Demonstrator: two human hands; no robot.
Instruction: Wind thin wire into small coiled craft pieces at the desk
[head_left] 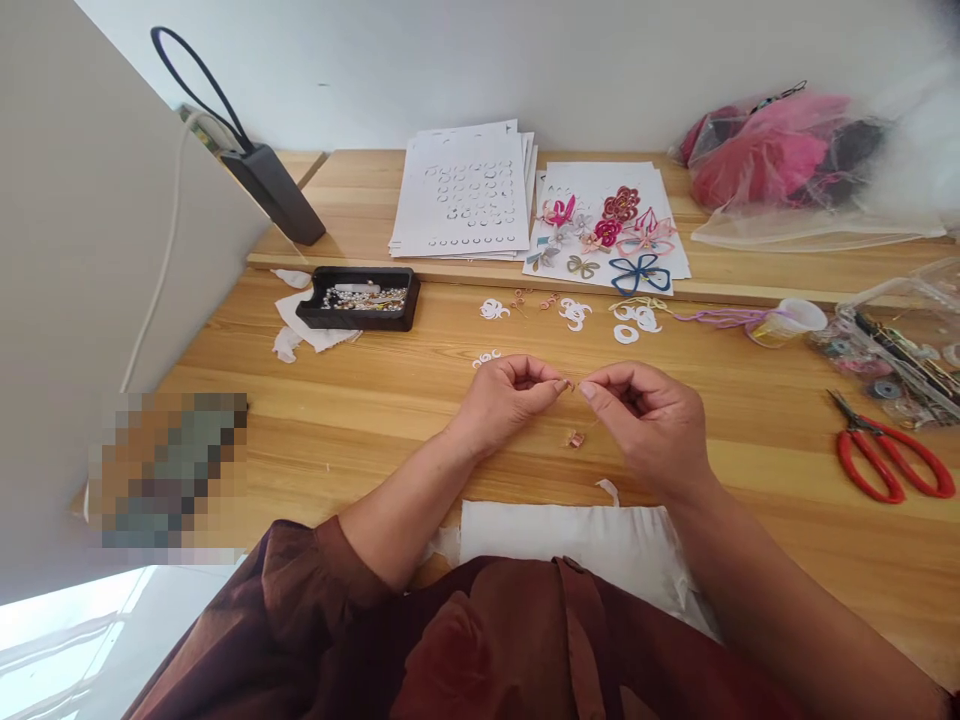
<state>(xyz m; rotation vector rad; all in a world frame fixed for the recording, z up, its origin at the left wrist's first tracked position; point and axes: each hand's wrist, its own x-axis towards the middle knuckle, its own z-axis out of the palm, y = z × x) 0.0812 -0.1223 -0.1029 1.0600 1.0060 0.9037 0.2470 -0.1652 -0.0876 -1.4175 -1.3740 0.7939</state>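
My left hand (506,400) and my right hand (649,415) meet fingertip to fingertip above the table, in the middle of the view. Between the left thumb and forefinger sits a tiny pinkish-brown curved piece (571,387), too small to name. The right thumb and forefinger are pinched close beside it; a thin strand seems to run down from them, though I cannot make out what it is. Just below the hands a small copper-coloured coil (576,439) lies on the wood. White crescent cut-outs (486,357) lie partly behind my left hand.
Red-handled pliers or cutters (885,455) lie right, below a clear box (900,350) of supplies. A black tray (364,318) holds beads. On the back ledge are paper sheets (420,225), thread flowers (639,275) and a mesh bag (795,160). A white cloth (540,530) lies before me.
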